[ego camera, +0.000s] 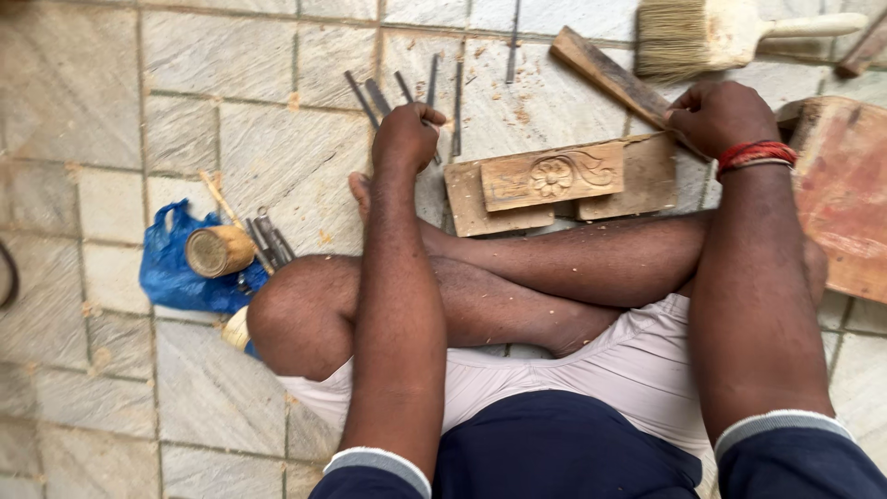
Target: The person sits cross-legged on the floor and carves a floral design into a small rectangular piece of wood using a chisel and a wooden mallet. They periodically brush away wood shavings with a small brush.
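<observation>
I sit cross-legged on a stone-tile floor. My left hand (405, 137) is closed around one of several thin metal chisels (377, 96) lying in a row on the tiles. My right hand (719, 116), with a red thread band at the wrist, grips the end of a long wooden stick (605, 74). Between the hands lies a small wooden block carved with a flower (552, 176), resting on a flat wooden board (637, 180) just beyond my crossed shins.
A wide bristle brush (711, 32) lies at the top right. A reddish wooden plank (845, 189) is at the right edge. A blue plastic bag (176, 268) with a round wooden mallet (217, 251) and more metal tools (270, 238) sits by my left knee.
</observation>
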